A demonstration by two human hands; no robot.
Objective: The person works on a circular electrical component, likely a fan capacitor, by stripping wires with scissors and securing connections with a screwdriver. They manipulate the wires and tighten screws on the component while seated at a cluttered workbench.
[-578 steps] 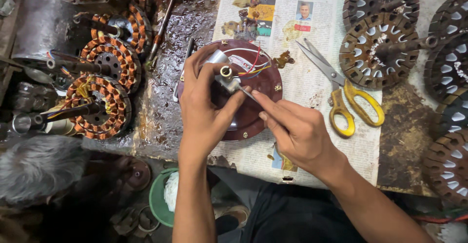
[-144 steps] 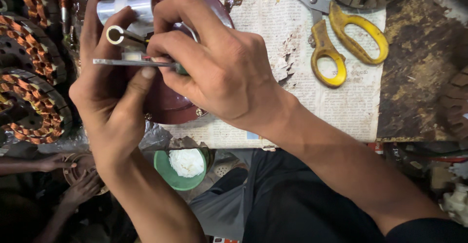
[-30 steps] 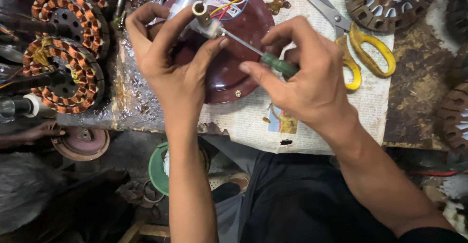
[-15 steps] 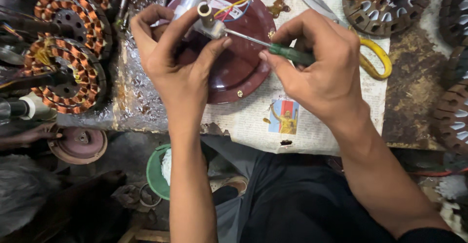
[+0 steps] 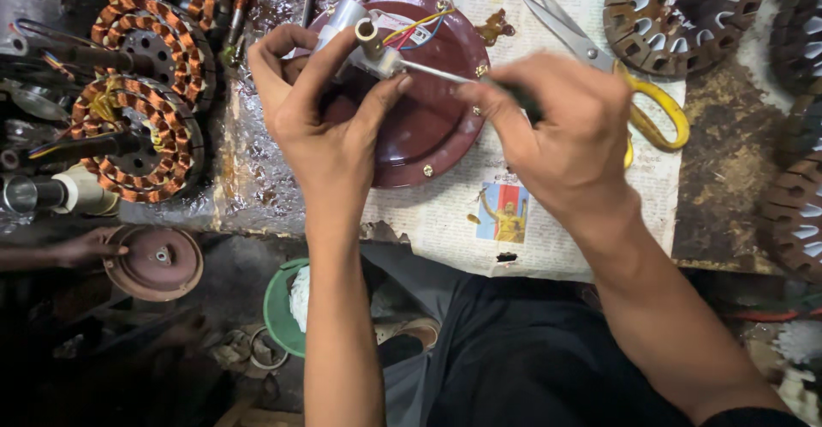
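Newspaper-covered bench (image 5: 445,221): left hand (image 5: 330,127) grips the motor shaft (image 5: 370,37), right hand (image 5: 569,127) clasps a screwdriver (image 5: 441,73).

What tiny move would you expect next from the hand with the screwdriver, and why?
Probably a twist of the screwdriver: the right hand has its tip against the small metal fitting that the left hand steadies on the maroon motor cover.

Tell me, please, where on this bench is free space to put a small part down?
Bare newspaper lies below the maroon cover, and a rusty strip lies right of the scissors. The copper coils crowd the left side.
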